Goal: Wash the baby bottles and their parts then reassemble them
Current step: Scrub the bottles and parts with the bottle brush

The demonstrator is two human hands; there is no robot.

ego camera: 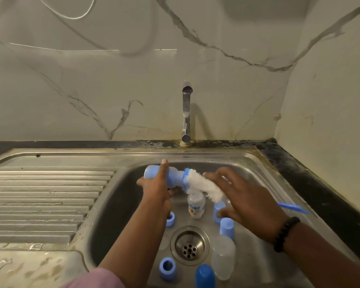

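My left hand grips the blue handle of a bottle brush, held level over the sink with its white bristles pointing right. My right hand hovers with fingers spread at the bristle tip, slightly blurred, holding nothing that I can see. Below the brush a small printed bottle stands in the basin. Around it lie a blue ring, a blue cap, another blue cap just under my right thumb, a clear bottle, a second blue ring and a darker blue cap.
The steel sink has a drain in the middle and a ribbed drainboard to the left. The faucet stands behind it with no water running. A thin blue brush lies on the right rim.
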